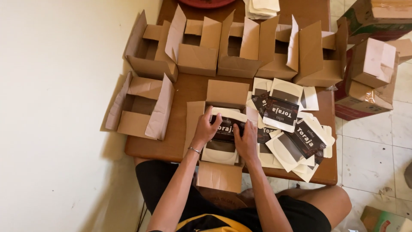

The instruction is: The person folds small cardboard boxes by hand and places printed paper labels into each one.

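Both the left hand (206, 127) and right hand (246, 141) are gripping the pouch (224, 134) over the open box (214, 129), risking creasing it against the flaps.

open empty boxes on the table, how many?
6: four in the back row, one at left, one under the hands. A fifth may hide in the row.

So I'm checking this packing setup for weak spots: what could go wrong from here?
Both the left hand and the right hand press a white pouch with a dark label into the open cardboard box, which overhangs the wooden table edge towards the lap; it might tip off. The loose pile of pouches reaches the table's right edge, so some could slide to the floor.
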